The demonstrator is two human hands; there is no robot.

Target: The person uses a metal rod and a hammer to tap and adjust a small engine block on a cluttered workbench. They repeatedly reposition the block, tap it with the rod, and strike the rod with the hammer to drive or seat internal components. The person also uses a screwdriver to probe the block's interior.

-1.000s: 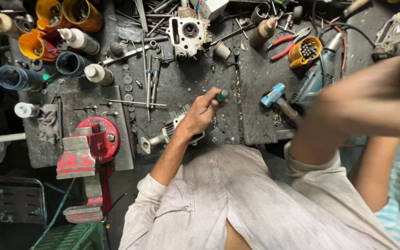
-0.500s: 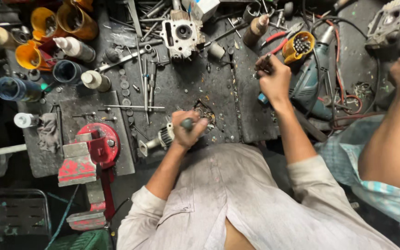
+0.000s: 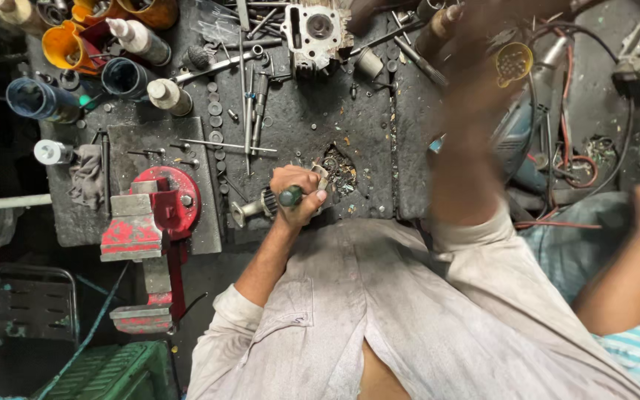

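One red vise (image 3: 150,215) sits at lower left of the frame. One engine head (image 3: 312,33) lies at top centre. Two white-capped bottles (image 3: 142,41) (image 3: 170,96) stand at upper left, with two dark blue cups (image 3: 38,100) (image 3: 126,76) and one orange funnel (image 3: 68,48) beside them. One small white cylinder (image 3: 52,152) and one grey rag (image 3: 87,178) lie at left. One yellow cup (image 3: 514,63) shows at upper right. Two long thin rods (image 3: 220,144) (image 3: 246,89) lie left of centre.

Right hand (image 3: 475,81) lifted off the bench into a blur, left hand (image 3: 295,194) drawn nearer its edge
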